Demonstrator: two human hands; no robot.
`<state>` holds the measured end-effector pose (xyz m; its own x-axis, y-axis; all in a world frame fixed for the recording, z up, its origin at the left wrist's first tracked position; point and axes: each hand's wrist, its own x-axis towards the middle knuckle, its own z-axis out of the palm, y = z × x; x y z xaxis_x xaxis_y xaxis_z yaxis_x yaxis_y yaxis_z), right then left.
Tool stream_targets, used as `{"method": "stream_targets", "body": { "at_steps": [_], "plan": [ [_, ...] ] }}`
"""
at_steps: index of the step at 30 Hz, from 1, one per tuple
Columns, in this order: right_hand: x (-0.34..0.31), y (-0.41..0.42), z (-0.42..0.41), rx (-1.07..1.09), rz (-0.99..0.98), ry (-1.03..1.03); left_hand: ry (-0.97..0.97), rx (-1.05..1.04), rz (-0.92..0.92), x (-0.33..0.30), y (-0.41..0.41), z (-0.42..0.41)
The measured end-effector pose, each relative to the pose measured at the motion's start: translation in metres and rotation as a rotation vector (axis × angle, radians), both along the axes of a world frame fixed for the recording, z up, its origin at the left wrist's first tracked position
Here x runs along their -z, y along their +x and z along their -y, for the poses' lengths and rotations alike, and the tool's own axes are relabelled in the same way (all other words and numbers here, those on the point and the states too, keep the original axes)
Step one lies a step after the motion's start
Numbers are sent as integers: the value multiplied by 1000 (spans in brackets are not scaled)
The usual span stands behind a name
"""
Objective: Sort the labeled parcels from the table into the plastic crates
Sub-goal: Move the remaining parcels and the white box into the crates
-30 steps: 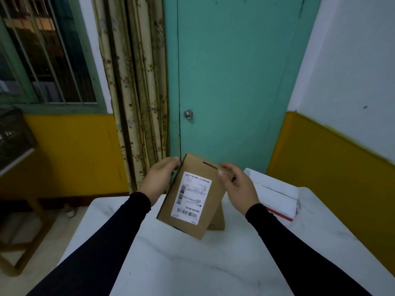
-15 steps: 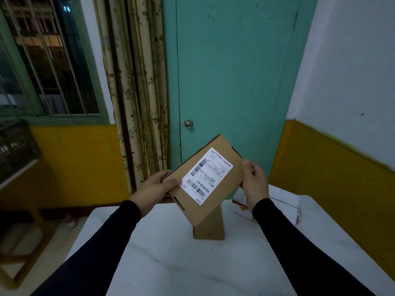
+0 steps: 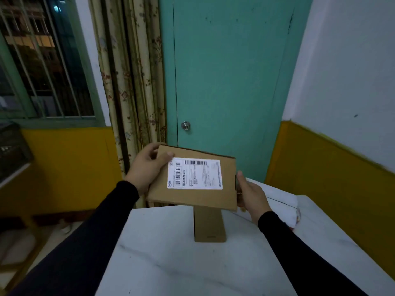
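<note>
At frame centre, the left hand (image 3: pixel 143 170) and right hand (image 3: pixel 252 195) each had a closed grip on opposite edges of the labelled box (image 3: pixel 198 193), above the table (image 3: pixel 171 263).

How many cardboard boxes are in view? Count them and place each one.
2. One cardboard box with a label is held above the table's far edge by the left hand and right hand. A second box sits on the table beneath it, partly hidden; more may be hidden.

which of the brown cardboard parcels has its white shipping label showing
The flat brown cardboard parcel held above the white table by both hands; the smaller brown cardboard box resting beneath it shows none.
</note>
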<state>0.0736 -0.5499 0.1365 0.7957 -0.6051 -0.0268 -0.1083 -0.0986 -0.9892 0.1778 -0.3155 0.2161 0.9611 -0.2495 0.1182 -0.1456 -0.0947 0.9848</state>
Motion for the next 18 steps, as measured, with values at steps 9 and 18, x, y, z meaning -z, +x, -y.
{"method": "stream_targets", "body": {
  "at_steps": [9,18],
  "plan": [
    [-23,-6,-22,-411,3,-189,657,432,294,-37,-3,12],
    [-22,4,-22,-239,271,85,235,63,218,-15,-3,11]
  ]
}}
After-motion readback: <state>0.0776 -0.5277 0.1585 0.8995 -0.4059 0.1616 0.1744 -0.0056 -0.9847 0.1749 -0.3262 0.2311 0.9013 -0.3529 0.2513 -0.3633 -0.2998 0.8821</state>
